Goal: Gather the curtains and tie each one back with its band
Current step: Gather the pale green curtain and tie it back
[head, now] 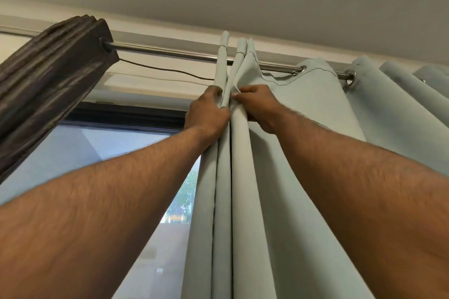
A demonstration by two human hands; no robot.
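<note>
Just below the curtain rod [170, 54], the left hand [206, 114] clenched the gathered folds of the pale curtain [243, 177], while the right hand [257, 109] pinched the next pleat. The cloth looked soft and light, best held by bunched folds. No band showed; its lower length was cut off.

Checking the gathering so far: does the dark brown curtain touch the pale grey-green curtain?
Apart. The head view shows bare metal rod between the dark brown curtain and the pale grey-green curtain.

Both hands, left hand [206, 111] and right hand [258, 109], are gripping pale curtain [243, 177] folds; dark curtain [48, 85] is hanging at nine o'clock on the rod [170, 52]
</note>
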